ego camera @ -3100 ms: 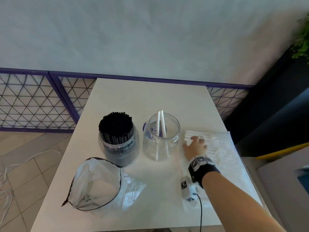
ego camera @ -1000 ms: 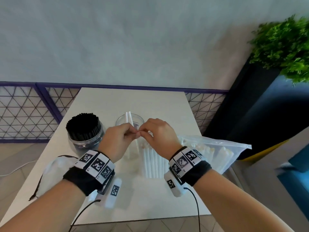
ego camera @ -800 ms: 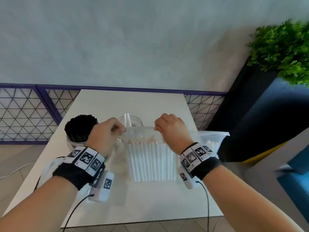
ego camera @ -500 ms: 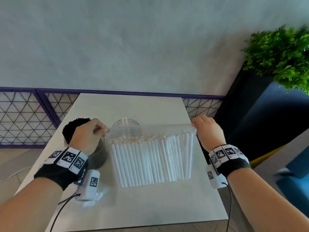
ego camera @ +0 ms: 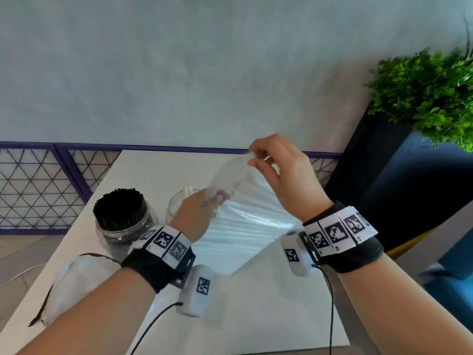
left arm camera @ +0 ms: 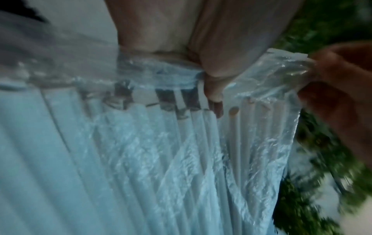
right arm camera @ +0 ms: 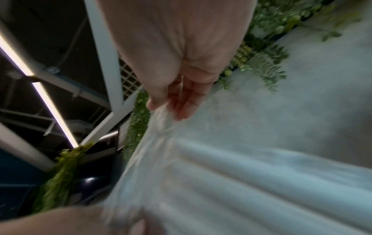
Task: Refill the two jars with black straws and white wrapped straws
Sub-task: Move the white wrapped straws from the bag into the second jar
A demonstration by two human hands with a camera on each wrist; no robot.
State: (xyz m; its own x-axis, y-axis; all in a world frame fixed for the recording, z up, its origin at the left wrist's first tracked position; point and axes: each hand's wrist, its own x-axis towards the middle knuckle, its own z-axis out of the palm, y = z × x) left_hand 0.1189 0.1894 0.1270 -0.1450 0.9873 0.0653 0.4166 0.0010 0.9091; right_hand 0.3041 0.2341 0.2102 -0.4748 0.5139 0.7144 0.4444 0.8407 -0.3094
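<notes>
Both forearms reach forward into the head view, each with a black wristband carrying white coded tags and a small white camera unit hanging under the wrist. The left hand (ego camera: 194, 216) sits lower and nearer the middle, back of the hand up, its fingers (left arm camera: 213, 89) curled and pinching the near edge of a clear bag (ego camera: 238, 226). The right hand (ego camera: 284, 175) is raised higher and tilted, thumb and forefinger pinching the bag's upper corner while its other fingers (right arm camera: 187, 103) lie loosely extended below.
</notes>
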